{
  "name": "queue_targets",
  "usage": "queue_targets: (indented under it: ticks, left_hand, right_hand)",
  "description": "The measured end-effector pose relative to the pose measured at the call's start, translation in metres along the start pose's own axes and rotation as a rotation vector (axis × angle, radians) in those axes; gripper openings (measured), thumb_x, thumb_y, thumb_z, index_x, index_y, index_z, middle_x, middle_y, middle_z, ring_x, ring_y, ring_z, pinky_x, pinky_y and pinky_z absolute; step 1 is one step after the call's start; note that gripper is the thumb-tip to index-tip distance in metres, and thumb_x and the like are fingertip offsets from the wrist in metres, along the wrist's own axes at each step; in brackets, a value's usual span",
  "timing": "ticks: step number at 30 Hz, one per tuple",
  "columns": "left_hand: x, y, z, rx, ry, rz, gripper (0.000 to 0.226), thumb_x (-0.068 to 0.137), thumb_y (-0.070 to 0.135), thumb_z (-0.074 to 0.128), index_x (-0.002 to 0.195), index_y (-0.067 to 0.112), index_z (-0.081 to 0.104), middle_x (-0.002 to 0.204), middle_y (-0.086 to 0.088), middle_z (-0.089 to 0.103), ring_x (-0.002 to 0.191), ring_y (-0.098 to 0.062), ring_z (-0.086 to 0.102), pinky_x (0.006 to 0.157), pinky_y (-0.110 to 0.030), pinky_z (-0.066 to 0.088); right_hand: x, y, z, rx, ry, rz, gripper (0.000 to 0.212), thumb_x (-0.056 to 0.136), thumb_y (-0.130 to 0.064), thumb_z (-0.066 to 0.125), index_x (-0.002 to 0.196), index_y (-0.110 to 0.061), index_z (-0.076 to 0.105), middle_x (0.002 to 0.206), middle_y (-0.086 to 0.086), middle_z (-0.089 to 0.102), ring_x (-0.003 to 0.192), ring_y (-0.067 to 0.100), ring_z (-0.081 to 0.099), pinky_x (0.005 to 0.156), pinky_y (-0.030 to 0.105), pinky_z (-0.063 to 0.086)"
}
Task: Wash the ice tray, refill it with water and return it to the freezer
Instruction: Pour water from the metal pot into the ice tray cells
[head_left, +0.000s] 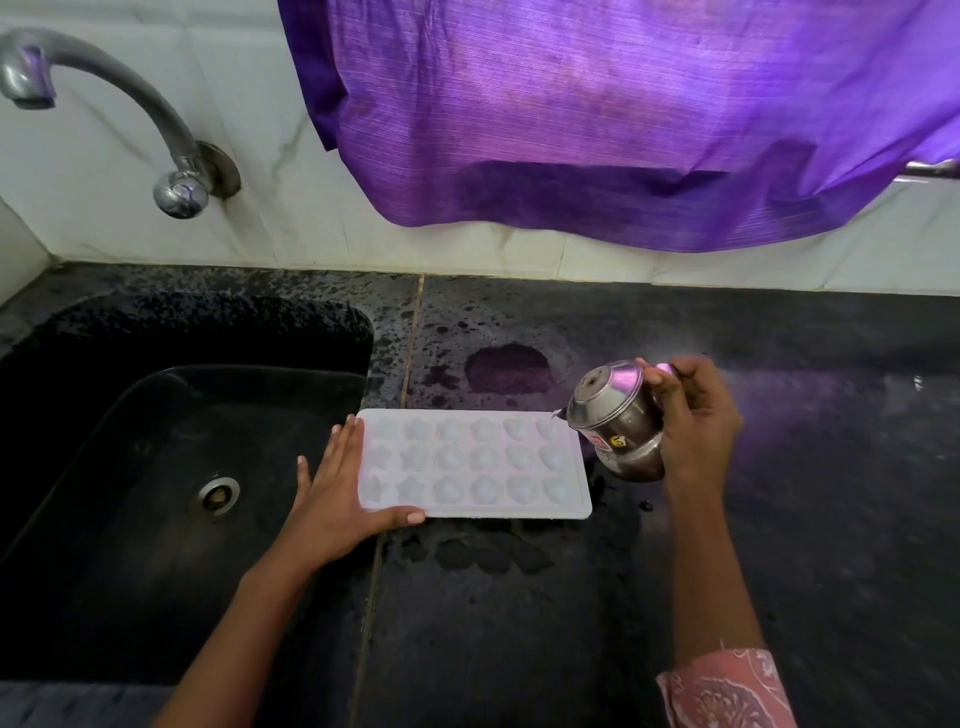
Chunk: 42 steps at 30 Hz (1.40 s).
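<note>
ice tray (475, 462) flat on counter (779, 519) | left hand (332, 499) steadies its edge (fingers spread) | right hand (696, 415) grips tilted steel pot (615, 410)

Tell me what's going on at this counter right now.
A person is refilling a white ice tray that lies flat on the dark counter just right of the sink. The left hand steadies the tray's left end, thumb along its near edge. The right hand tips a small steel pot over the tray's far right corner. The tap is not running.
</note>
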<state>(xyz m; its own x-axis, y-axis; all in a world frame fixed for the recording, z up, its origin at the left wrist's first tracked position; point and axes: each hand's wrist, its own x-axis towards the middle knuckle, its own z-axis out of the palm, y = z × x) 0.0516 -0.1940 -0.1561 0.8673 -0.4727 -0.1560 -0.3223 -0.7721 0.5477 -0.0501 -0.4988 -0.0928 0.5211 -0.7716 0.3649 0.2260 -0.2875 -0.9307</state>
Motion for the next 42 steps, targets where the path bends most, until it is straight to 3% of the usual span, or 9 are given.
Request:
queue_targets:
  ticks: [5, 17, 21, 28, 42]
  left_hand:
    - [-0.001, 0.0, 0.0, -0.028, 0.005, -0.005, 0.139, 0.045, 0.086, 0.056, 0.147, 0.023, -0.015, 0.156, 0.01, -0.016, 0.132, 0.004, -0.022, 0.112, -0.043, -0.017]
    - [-0.002, 0.002, 0.0, -0.043, 0.015, -0.01, 0.143, 0.036, 0.091, 0.044, 0.148, 0.023, -0.013, 0.157, 0.009, -0.014, 0.132, 0.004, -0.021, 0.112, -0.043, -0.017]
    - [-0.003, 0.002, 0.0, -0.059, 0.012, -0.002, 0.14, 0.046, 0.087, 0.059, 0.148, 0.022, -0.011, 0.157, 0.008, -0.012, 0.132, 0.004, -0.019, 0.112, -0.044, -0.017]
    - [-0.003, 0.003, 0.0, -0.068, 0.013, 0.004, 0.135, 0.048, 0.079, 0.058, 0.148, 0.021, -0.011, 0.157, 0.008, -0.012, 0.131, 0.005, -0.019, 0.112, -0.043, -0.018]
    - [-0.004, 0.003, 0.001, -0.095, 0.014, 0.006, 0.133, 0.048, 0.079, 0.056, 0.148, 0.023, -0.013, 0.157, 0.009, -0.013, 0.132, 0.004, -0.018, 0.111, -0.042, -0.019]
  right_hand:
    - [-0.001, 0.0, 0.001, -0.032, 0.001, 0.0, 0.026, 0.079, -0.01, 0.067, 0.067, -0.03, 0.056, 0.063, -0.024, 0.063, 0.064, -0.008, 0.055, 0.059, 0.009, 0.045]
    - [-0.001, 0.002, 0.003, 0.128, 0.097, 0.075, 0.025, 0.081, -0.01, 0.066, 0.065, -0.027, 0.055, 0.059, -0.021, 0.06, 0.065, -0.001, 0.05, 0.062, 0.015, 0.044]
    - [-0.002, 0.0, 0.008, 0.149, 0.068, 0.076, 0.029, 0.082, -0.009, 0.064, 0.063, -0.028, 0.057, 0.06, -0.02, 0.062, 0.064, -0.004, 0.053, 0.061, 0.012, 0.044]
    - [-0.005, -0.005, 0.021, 0.117, 0.028, 0.084, 0.025, 0.079, -0.014, 0.07, 0.063, -0.031, 0.06, 0.067, -0.013, 0.06, 0.064, -0.005, 0.054, 0.06, 0.01, 0.045]
    - [-0.009, -0.013, 0.027, 0.034, -0.006, 0.049, 0.027, 0.078, -0.012, 0.071, 0.064, -0.031, 0.057, 0.059, -0.021, 0.062, 0.058, -0.006, 0.054, 0.058, 0.009, 0.044]
